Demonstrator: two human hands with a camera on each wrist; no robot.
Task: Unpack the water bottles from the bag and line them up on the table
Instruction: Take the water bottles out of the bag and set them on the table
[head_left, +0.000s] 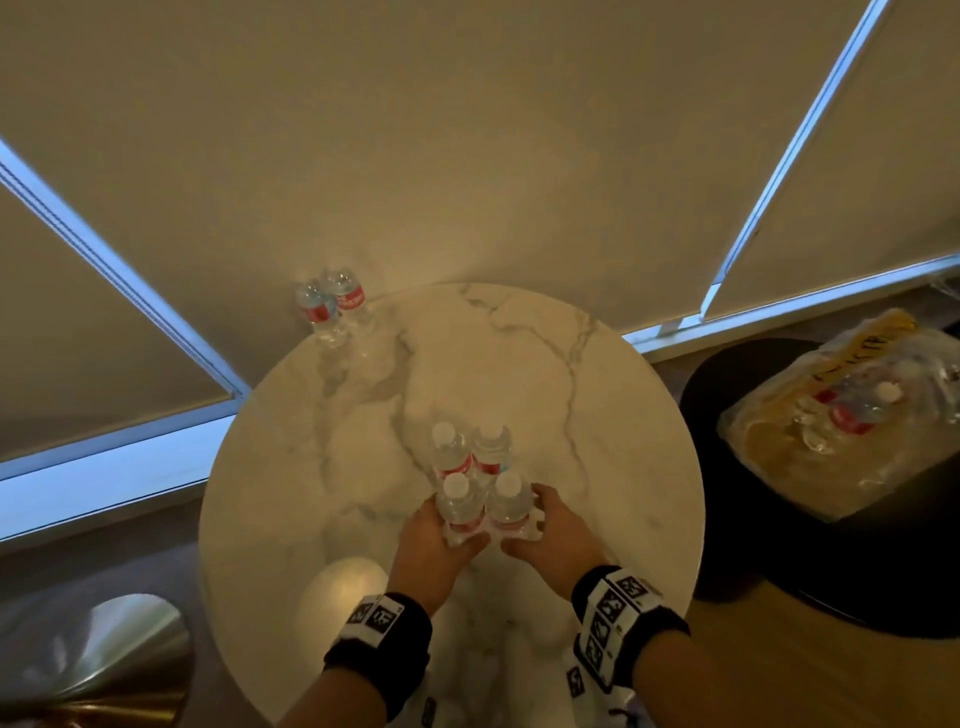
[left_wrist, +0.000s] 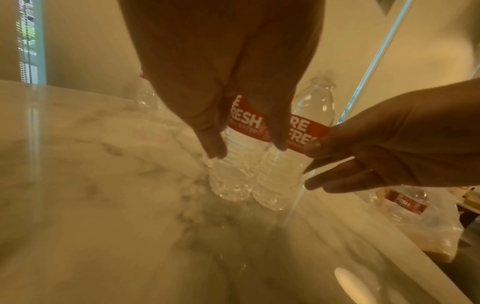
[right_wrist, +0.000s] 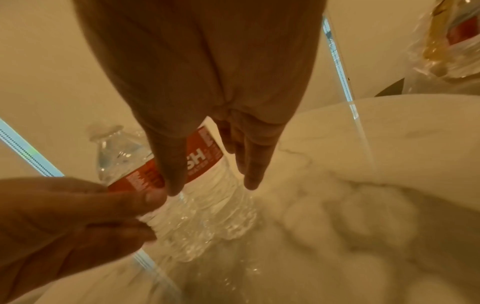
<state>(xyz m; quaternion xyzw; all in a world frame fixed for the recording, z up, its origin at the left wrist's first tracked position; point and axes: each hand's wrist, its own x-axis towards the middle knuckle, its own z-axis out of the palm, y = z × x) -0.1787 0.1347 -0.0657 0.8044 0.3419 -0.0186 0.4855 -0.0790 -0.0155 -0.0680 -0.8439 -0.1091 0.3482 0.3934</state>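
A round white marble surface (head_left: 597, 415) holds six clear plastic water bottles with red labels and white caps. Two far bottles (head_left: 332, 306) stand close together at the far left edge. Four bottles stand in a tight square near the person: two back bottles (head_left: 470, 449) and two front ones.

The left hand (head_left: 441, 540) wraps its grip around the front left bottle (head_left: 460, 501), thumb on the near side and fingers on the left side. The right hand (head_left: 550, 535) wraps its grip around the front right bottle (head_left: 509, 501) in the same way. Both bottles stand upright and touch each other.

To the right, a clear and yellow plastic bag (head_left: 810, 447) lies on a round black stool (head_left: 727, 395). At least one more bottle (head_left: 862, 405) with a white cap shows inside the bag; I cannot tell how many more.

The left wrist view shows the bottle bottoms (left_wrist: 241, 185) resting on the marble, with white letters on the red labels (left_wrist: 246, 121). The head view does not show that. The right wrist view shows the right thumb (right_wrist: 171, 164) laid on a red label and the left hand's fingers (right_wrist: 78, 205) pressed on the bottle beside it. A shiny gold round shape (head_left: 98, 660) sits at the near left, only in the head view.
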